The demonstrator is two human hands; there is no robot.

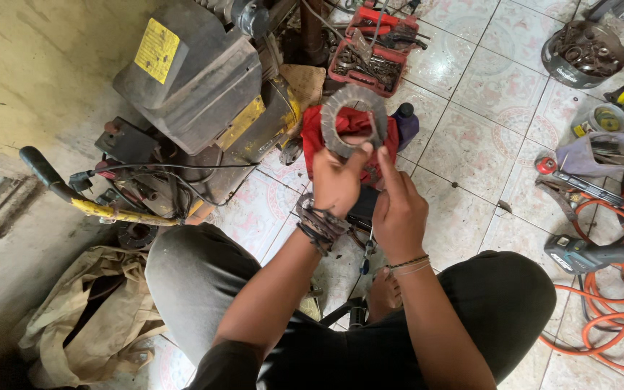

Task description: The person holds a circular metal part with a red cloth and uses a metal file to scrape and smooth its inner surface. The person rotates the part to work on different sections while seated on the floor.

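Ring disc held up in both hands over the tiled floor.

The toothed grey disc (354, 119) is up at chest level, face toward the camera, prob. so its friction face can be looked over. Left hand (337, 180) pinches its lower rim, thumb on the front, fingers closed behind; a chain (319, 225) wraps that wrist. Right hand (399, 209) sits just below/right, index finger raised to the rim, other fingers curled round a dark part (364, 206) — can't tell what it is. Behind the disc a red rag (315, 137) lies on the floor, likely a clean spot for parts. Engine w/ yellow trim (204, 94) sits at the floor's left edge by the wall; red tool tray (373, 50) near the far edge; orange hose (615, 289) and a power tool (594, 253) at the right edge, all w/in reach.
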